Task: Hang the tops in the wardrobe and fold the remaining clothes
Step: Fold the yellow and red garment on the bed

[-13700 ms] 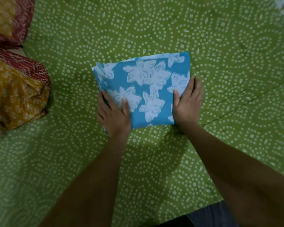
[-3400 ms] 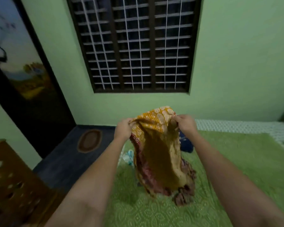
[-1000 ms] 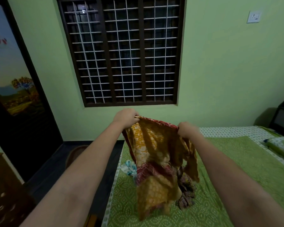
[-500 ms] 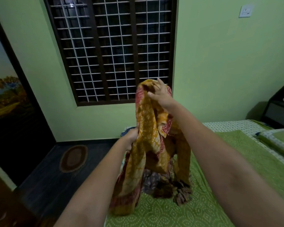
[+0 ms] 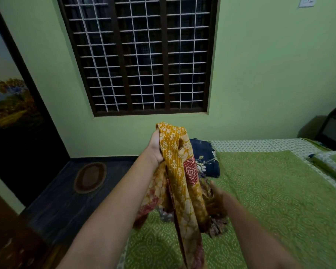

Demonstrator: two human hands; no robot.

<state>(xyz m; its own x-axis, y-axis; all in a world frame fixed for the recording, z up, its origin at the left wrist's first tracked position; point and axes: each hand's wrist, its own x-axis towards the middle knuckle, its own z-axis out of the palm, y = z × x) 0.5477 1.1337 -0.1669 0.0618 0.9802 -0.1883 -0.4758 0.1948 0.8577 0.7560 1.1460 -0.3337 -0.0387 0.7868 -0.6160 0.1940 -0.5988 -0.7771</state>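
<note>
Nearest, blurred low on the right: right hand (image 5: 216,199), reaching into the hanging folds of the mustard printed garment (image 5: 184,191); too smeared to tell whether gripping or loose. Just left of it, left hand (image 5: 156,147) raised higher, fingers curled round the bunched top edge of the garment, bearing its whole weight. Below the hands, green patterned bedspread (image 5: 270,200), with the garment's lowest folds trailing near it and a brownish crumpled cloth (image 5: 217,226) lying just behind. Farther off, a folded navy floral garment (image 5: 204,158) at the far edge of the bed. Beyond, on the left, an oval floor mat (image 5: 90,177); on the far wall, a barred window (image 5: 142,55).

Likely trouble from here: one-handed bunched hold giving no clear shoulder or hem, so a wrong edge may be caught and the twist deepened; trailing folds perhaps snagging the crumpled cloth beneath and dragging it along; thin fabric slipping through if the top hold slackens.

Garment itself: thin, limp, roped into a long twist; mustard ground with small white motifs, a red dotted panel midway, paler blotched print lower down. Type not readable while so bunched.
</note>
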